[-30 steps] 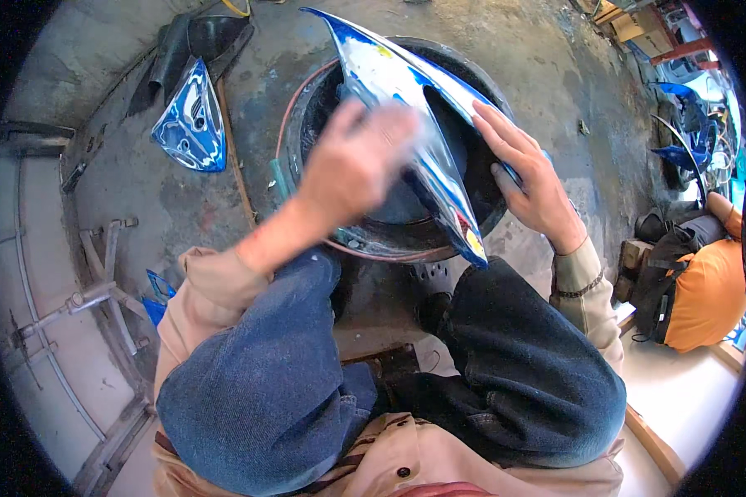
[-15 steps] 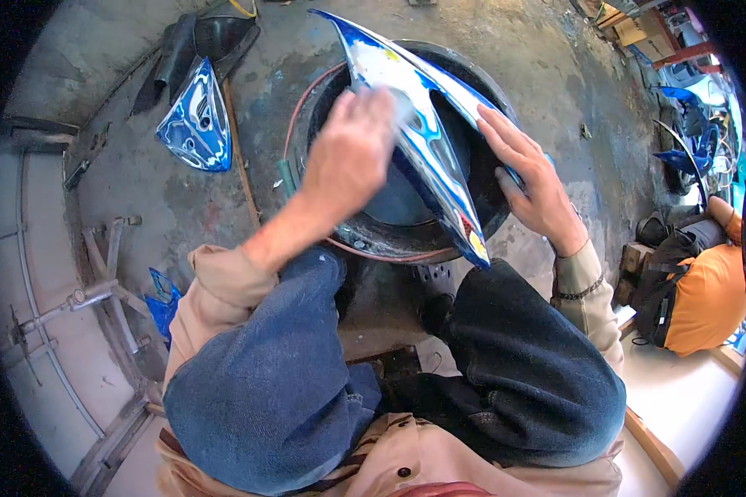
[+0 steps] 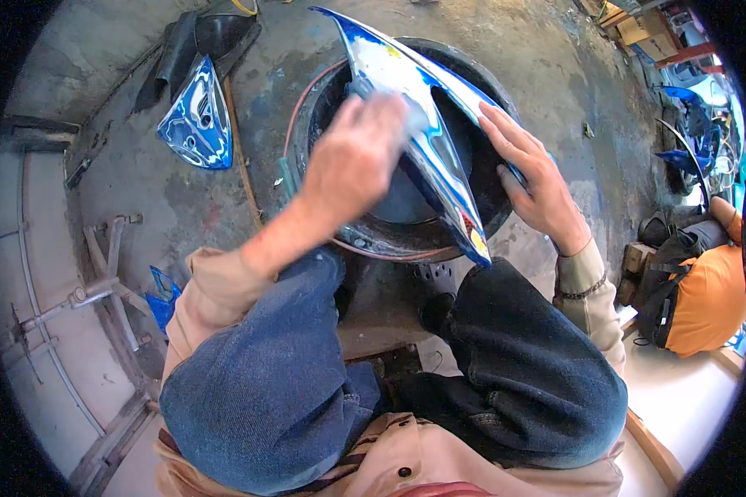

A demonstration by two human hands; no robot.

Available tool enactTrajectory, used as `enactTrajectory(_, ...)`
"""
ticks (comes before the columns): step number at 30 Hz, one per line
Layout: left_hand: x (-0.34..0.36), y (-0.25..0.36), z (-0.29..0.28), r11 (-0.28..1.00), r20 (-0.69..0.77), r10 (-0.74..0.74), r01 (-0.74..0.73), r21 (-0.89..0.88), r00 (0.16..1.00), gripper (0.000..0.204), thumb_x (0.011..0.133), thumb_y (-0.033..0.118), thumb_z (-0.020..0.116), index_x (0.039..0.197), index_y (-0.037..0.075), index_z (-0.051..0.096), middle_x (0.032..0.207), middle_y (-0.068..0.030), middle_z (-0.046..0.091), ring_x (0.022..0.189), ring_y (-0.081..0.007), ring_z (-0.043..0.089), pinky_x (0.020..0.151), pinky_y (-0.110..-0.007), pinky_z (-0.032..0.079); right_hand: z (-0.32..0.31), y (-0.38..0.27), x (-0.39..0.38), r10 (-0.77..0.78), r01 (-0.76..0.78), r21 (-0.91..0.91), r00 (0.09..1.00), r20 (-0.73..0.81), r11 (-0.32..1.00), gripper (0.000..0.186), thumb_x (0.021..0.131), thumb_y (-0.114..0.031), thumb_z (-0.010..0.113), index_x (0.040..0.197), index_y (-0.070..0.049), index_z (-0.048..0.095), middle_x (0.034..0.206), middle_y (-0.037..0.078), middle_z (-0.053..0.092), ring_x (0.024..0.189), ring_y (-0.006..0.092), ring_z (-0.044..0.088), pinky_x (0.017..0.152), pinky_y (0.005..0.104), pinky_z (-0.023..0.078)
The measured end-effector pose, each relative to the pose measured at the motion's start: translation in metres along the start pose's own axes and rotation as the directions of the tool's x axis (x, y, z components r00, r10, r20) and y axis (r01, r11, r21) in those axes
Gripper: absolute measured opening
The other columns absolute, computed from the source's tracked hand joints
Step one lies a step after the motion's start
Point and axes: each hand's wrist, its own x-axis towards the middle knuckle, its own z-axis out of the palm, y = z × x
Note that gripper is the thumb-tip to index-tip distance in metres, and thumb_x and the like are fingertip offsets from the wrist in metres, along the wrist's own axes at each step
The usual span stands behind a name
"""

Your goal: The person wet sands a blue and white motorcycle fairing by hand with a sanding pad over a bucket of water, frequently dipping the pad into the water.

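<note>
A long pointed blue and white panel (image 3: 427, 124), with small yellow and red marks, lies across a round black basin (image 3: 493, 79). My left hand (image 3: 356, 153) presses on its left side with blurred, closed fingers, over a greyish pad or sheet that I cannot make out clearly. My right hand (image 3: 539, 186) grips the panel's right edge, fingers along the top and thumb lower. A second blue and white panel (image 3: 197, 116) lies on the floor at the upper left, beside a wooden stick (image 3: 242, 182).
Black sheets (image 3: 182, 58) lie at the back left and pipes (image 3: 83, 298) at the left wall. Blue parts (image 3: 688, 149) and cardboard boxes (image 3: 646, 37) stand at the right, where a person in orange (image 3: 704, 298) is partly visible. A blue piece (image 3: 162, 302) sits by my left sleeve.
My left hand has made small blurred moves along the panel's left side and is now slightly left of where it was a second ago. My right hand stays on the edge.
</note>
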Motion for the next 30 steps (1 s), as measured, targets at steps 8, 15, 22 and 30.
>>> enactTrajectory(8,0.019,-0.073,-0.048,0.705,0.234,-0.561,0.606,-0.367,0.794,0.043,0.116,0.03,0.06,0.138,-0.005,0.074,0.12,-0.016,0.084,0.105,-0.0227,0.079,0.099,-0.035,0.058,-0.004,-0.001,-0.003,0.017,-0.017,0.013,1.0,0.008,1.0,0.082,0.089,0.01,0.062,0.169,-0.011,0.05,0.179,0.017,0.042,0.165,0.0377,0.039,0.135,0.0506,0.031)
enactTrajectory(15,-0.001,-0.09,-0.04,0.537,0.124,-0.555,0.468,-0.702,0.823,0.039,0.116,0.027,0.062,0.136,-0.005,0.075,0.121,-0.0082,0.081,0.108,-0.0139,0.074,0.098,-0.031,0.057,-0.013,0.011,0.011,0.125,-0.125,0.045,0.992,-0.006,0.991,0.079,0.092,-0.017,0.079,0.164,0.001,0.051,0.169,0.026,0.051,0.161,0.0414,0.043,0.131,0.046,0.038)
enactTrajectory(22,-0.001,-0.097,-0.038,0.282,0.264,-0.544,0.47,-0.836,0.796,0.037,0.114,0.023,0.065,0.14,-0.003,0.073,0.123,-0.0068,0.079,0.112,-0.0142,0.073,0.101,-0.031,0.055,-0.013,0.012,0.032,0.239,-0.237,-0.08,0.971,0.01,0.968,0.089,0.087,-0.036,0.084,0.161,0.003,0.053,0.148,0.029,0.065,0.14,0.0442,0.057,0.121,0.0479,0.045)
enactTrajectory(30,0.009,-0.088,-0.036,0.302,0.341,-0.517,0.54,-0.786,0.785,0.034,0.113,0.023,0.063,0.133,-0.001,0.076,0.115,-0.004,0.079,0.103,-0.0106,0.069,0.094,-0.032,0.056,-0.03,0.011,0.023,0.257,-0.256,-0.043,0.966,0.02,0.966,0.092,0.078,-0.025,0.079,0.163,-0.001,0.052,0.135,0.025,0.065,0.128,0.0431,0.061,0.114,0.0465,0.049)
